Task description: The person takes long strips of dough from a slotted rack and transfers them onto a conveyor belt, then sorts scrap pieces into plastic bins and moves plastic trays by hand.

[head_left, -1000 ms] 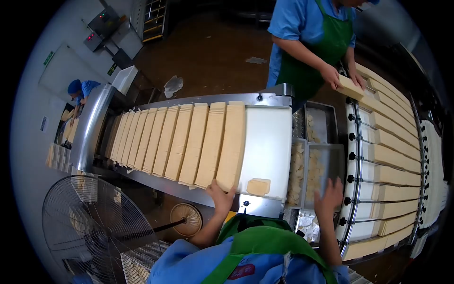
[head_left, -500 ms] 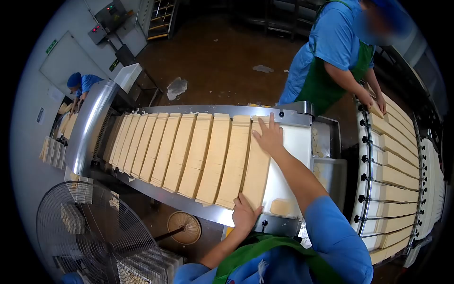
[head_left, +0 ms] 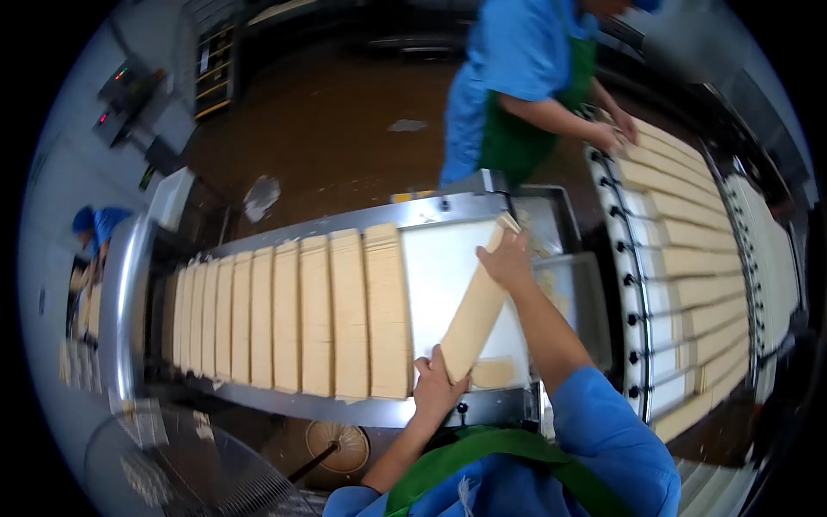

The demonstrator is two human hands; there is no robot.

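Note:
A long, pale stack of dough sheets (head_left: 474,314) lies slanted between my two hands over the white conveyor belt (head_left: 433,267). My right hand (head_left: 508,261) is closed around its far end. My left hand (head_left: 438,389) grips the near end, close to the belt's front rail. Whether the stack's underside touches the belt, I cannot tell. To the left, more long dough stacks (head_left: 349,314) sit side by side in a row, apart from the held one. A small piece of dough (head_left: 494,373) rests on the belt just right of my left hand.
Metal trays (head_left: 581,302) with dough scraps stand beyond the belt's right end. Farther right, a co-worker (head_left: 525,86) handles strips on a second conveyor (head_left: 633,332). A steel roller cover (head_left: 127,302) spans the left end. A fan (head_left: 185,465) stands at lower left.
The end stack has come away from the row, moving right and turning to a slant in both hands. My right hand has gone from resting on its far end to gripping it. The view has shifted.

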